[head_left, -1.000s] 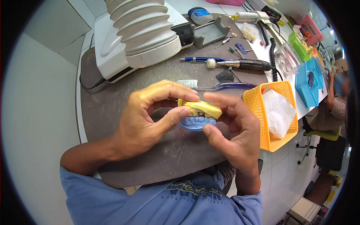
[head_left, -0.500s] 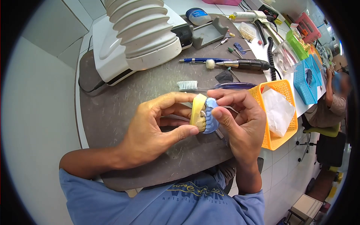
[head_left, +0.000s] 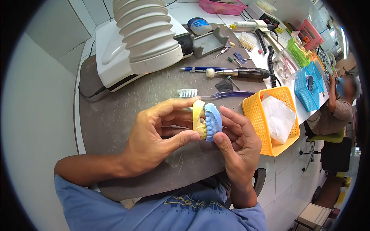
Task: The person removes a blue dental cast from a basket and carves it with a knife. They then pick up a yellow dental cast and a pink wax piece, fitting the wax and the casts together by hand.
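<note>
Between the thumb and fingers of my left hand point(head_left: 148, 129) is a yellow dental cast point(head_left: 197, 109), its teeth facing right. My right hand point(head_left: 239, 144) grips a blue dental cast point(head_left: 214, 119), with the thumb at its lower edge and the fingers along its far side. The two casts stand on edge, side by side, their tooth rows meeting along the lower part. Just beyond my left fingertips lies a toothbrush point(head_left: 187, 93) with white bristles and a purple handle.
A rotary handpiece point(head_left: 250, 73), a blue pen point(head_left: 189, 69) and small burs lie behind the casts. A white ribbed hose point(head_left: 144, 38) rises at back left. At right stand a yellow basket point(head_left: 266, 131) holding white paper and a blue basket point(head_left: 306, 90). Another person point(head_left: 335, 111) sits far right.
The blue cast has turned, showing more of its outer side. My right fingers have shifted from its top edge down along its side. The view has shifted slightly.
</note>
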A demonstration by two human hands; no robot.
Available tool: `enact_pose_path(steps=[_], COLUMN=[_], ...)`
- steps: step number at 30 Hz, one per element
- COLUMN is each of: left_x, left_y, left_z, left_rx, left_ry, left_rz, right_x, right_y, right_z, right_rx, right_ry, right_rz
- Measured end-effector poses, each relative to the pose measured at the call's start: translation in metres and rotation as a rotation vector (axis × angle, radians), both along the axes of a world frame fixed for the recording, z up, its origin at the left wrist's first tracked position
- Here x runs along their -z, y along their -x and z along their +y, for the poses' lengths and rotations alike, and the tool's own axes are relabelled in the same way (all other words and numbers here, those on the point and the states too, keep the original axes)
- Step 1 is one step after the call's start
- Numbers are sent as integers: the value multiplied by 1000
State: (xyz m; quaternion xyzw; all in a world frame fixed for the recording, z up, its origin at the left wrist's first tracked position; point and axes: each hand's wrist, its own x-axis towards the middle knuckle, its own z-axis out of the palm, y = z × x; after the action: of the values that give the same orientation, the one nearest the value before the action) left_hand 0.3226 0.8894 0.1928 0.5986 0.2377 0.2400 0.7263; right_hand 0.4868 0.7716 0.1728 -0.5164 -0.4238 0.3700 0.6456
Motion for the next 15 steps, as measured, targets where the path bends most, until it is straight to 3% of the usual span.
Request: enact_pose_path(steps=[15], left_x=[1], left_y=[2], left_z=[0], left_rx=[8], left_ry=[-140], left_rz=[-40], right_x=[9], right_y=[-6], right_z=[-3], right_rx=[12], right_ry=[-125], right_rz=[-89])
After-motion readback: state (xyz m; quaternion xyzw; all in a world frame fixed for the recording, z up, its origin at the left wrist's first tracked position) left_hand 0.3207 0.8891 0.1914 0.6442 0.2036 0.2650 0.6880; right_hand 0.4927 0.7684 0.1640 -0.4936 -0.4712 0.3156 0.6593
